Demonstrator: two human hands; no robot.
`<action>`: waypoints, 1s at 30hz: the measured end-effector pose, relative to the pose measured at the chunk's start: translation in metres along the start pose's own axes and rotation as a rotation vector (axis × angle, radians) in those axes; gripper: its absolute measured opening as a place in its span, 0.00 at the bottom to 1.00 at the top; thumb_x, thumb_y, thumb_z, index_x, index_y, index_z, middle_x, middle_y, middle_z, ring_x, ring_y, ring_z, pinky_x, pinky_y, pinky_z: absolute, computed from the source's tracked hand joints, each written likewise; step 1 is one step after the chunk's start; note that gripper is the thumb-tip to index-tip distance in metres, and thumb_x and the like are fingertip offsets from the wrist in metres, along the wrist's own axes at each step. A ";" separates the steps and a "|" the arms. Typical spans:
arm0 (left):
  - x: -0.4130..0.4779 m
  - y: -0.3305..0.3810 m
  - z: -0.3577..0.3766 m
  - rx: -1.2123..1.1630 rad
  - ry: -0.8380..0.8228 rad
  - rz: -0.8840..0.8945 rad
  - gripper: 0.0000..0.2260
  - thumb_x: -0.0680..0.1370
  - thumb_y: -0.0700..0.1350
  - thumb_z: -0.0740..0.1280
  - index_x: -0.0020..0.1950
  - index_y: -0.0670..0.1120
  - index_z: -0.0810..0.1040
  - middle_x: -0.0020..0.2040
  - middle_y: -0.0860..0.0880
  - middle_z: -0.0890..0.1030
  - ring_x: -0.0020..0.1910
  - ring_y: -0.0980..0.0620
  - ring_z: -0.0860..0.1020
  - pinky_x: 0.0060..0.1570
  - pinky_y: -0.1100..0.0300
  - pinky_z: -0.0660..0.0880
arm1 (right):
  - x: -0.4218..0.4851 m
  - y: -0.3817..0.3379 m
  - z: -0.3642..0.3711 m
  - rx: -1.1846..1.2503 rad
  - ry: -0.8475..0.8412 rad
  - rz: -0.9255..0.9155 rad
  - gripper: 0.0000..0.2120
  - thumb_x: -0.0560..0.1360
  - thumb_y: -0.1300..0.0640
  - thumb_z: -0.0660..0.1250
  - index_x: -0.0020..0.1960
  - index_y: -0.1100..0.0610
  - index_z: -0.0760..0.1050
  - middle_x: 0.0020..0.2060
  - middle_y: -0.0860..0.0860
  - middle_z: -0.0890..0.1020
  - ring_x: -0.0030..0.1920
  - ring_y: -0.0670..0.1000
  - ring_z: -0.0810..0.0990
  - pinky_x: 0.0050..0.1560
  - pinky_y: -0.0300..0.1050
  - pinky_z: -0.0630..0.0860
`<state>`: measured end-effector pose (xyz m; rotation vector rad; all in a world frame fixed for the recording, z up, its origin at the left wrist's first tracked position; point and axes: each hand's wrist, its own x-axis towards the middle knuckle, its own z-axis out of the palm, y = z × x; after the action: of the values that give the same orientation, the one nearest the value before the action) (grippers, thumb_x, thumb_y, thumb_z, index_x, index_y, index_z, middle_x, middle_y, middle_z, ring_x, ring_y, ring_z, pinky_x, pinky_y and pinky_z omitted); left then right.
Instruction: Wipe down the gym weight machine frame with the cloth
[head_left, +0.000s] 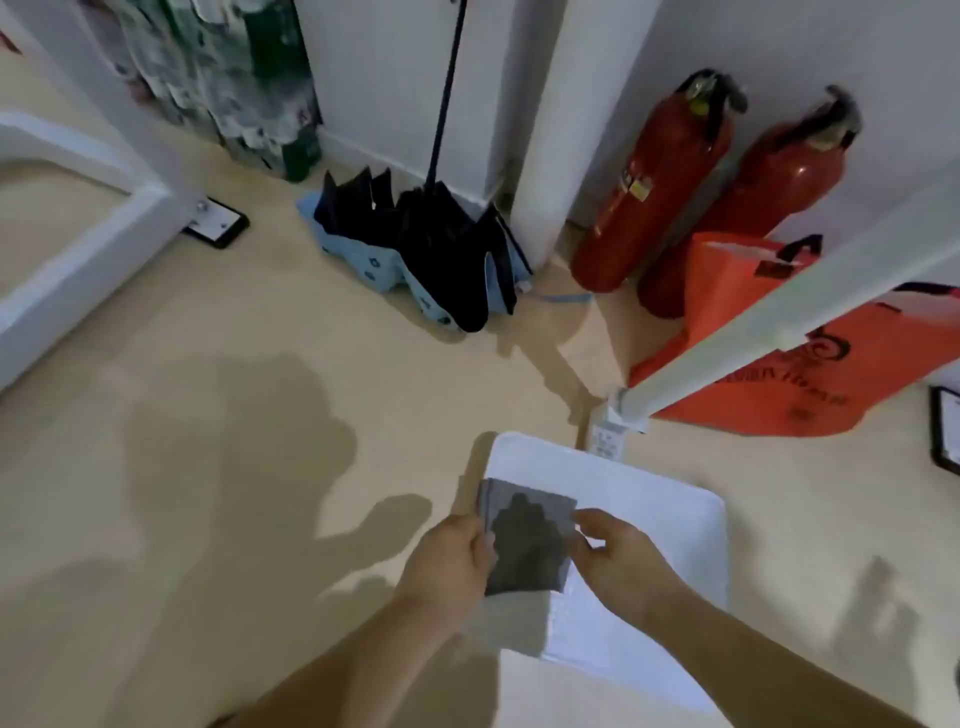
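Observation:
A folded grey cloth (527, 540) is held low in the middle of the head view, above a white pad-like surface (649, 519). My left hand (449, 564) grips the cloth's left edge. My right hand (613, 558) touches its right edge with curled fingers; how firmly it holds I cannot tell. A white frame bar (789, 306) of the machine slants from the right edge down to a foot on the floor just beyond the pad. Another white frame part (78, 244) lies at the far left.
Two red fire extinguishers (660, 182) lean on the wall at the back right, with an orange bag (779, 374) in front. A collapsed dark and blue umbrella (431, 249) lies by a white pillar (561, 130). Beige floor spreads left of my hands.

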<state>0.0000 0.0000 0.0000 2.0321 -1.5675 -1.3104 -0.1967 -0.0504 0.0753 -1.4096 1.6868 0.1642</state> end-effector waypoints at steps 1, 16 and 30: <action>0.008 -0.013 0.019 -0.047 0.041 -0.007 0.10 0.83 0.46 0.61 0.42 0.51 0.76 0.38 0.55 0.77 0.40 0.51 0.75 0.41 0.60 0.66 | 0.017 0.012 0.013 -0.026 0.002 -0.002 0.18 0.85 0.49 0.58 0.73 0.48 0.71 0.65 0.49 0.79 0.54 0.49 0.81 0.56 0.39 0.77; 0.037 0.010 0.041 -0.679 0.144 -0.277 0.09 0.74 0.37 0.74 0.41 0.50 0.79 0.38 0.52 0.82 0.35 0.53 0.78 0.38 0.60 0.76 | 0.049 -0.002 0.047 0.604 0.031 0.208 0.08 0.80 0.60 0.65 0.50 0.60 0.82 0.44 0.54 0.85 0.46 0.52 0.81 0.50 0.46 0.77; -0.203 0.251 -0.395 -0.819 0.443 0.014 0.04 0.76 0.33 0.73 0.45 0.39 0.80 0.39 0.47 0.84 0.37 0.54 0.81 0.37 0.66 0.76 | -0.222 -0.369 -0.161 0.648 -0.006 -0.376 0.06 0.79 0.58 0.71 0.44 0.53 0.84 0.44 0.55 0.87 0.50 0.58 0.85 0.58 0.60 0.81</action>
<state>0.1417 -0.0399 0.4884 1.6044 -0.6759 -1.1209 0.0128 -0.1135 0.4798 -1.1822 1.2683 -0.5427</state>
